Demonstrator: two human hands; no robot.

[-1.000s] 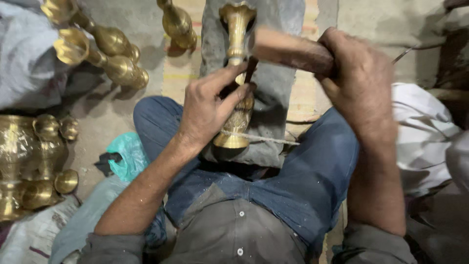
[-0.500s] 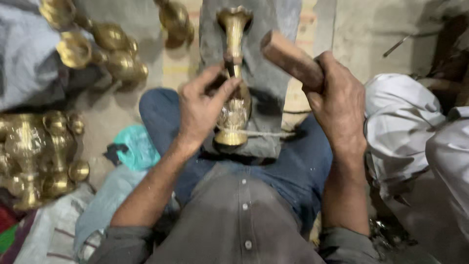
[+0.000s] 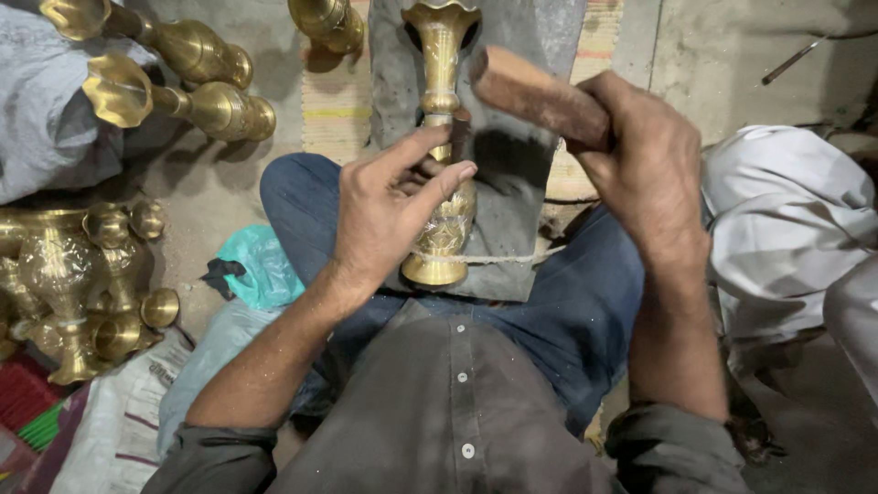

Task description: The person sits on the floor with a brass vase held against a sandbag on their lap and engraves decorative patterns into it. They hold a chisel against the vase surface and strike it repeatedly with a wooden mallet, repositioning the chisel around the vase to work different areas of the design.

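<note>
two hands: left hand (image 3: 389, 215) curled on brass vase (image 3: 443, 146), right hand (image 3: 640, 165) gripping wooden mallet (image 3: 535, 93)

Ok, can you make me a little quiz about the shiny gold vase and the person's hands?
1. True or false: the tall engraved brass vase lies on a dark grey pad across the person's lap.
2. Which hand has its grip around the brown wooden mallet? A) left hand B) right hand
3. Fill the gap: more brass vases lie on the floor to the person's ____.

Key
1. True.
2. B. The left hand rests on the vase, fingers pinching something too small to tell.
3. Left.
</note>
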